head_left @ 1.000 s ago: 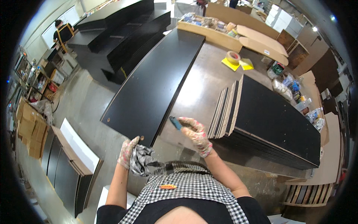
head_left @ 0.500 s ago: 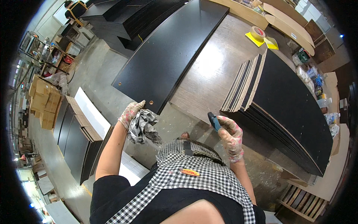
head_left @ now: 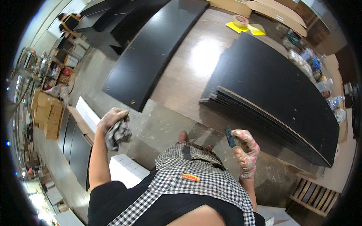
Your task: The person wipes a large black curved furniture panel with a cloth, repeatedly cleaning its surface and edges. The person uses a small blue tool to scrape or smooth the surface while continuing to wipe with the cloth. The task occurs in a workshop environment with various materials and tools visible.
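My left hand, in a patterned work glove, is closed on a crumpled grey-and-black rag. It hangs just off the near end of a black panel with two small holes, apart from it. My right hand, gloved too, grips a short dark blue-black tool between thumb and fingers; its exact kind cannot be made out. That hand stays in front of a stack of curved black boards, not touching it.
Both panel and stack lie on a wooden table. Tape roll and yellow papers sit at the back. Cardboard boxes and leaning boards are at left, a slatted pallet at lower right. Another person is far left.
My left hand has left the panel's edge and drawn left and back with the rag. The right hand has moved slightly right and nearer to me with the tool. The view has shifted.
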Demonstrator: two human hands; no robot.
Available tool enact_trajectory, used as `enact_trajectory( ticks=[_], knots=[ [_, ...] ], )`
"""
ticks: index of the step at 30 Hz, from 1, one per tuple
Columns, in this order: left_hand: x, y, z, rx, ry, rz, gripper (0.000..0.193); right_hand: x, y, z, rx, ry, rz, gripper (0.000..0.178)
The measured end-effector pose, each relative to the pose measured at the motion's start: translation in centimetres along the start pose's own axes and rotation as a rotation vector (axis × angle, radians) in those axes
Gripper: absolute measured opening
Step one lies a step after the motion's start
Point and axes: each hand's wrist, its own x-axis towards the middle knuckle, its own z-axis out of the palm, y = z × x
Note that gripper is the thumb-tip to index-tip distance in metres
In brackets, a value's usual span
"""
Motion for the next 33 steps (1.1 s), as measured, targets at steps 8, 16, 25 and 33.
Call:
enact_trajectory(
  ticks=[8, 16, 25, 33],
  knots=[
    [1.4, 11.4, 11.6, -0.618, -0.398, 0.265, 0.028, 6.1, -5.2, -4.9, -1.342, 0.025, -0.319, 0.043],
    [6.0, 15.4, 15.6, -0.686, -0.566, 0.313, 0.031, 11.7, -1.1, 2.9, -1.357, -0.166, -0.422, 0.037],
    [8.9, 16.4, 15.3, -0.710, -0.620, 0.328, 0.033, 7.0, -6.4, 0.5, -1.543, 0.078, -0.249, 0.054],
    [10.2, 19.8, 14.0, -0.422, -0.650, 0.701, 0.034, 6.9, -0.8, 1.9, -1.568, 0.047, -0.199, 0.044]
  ],
)
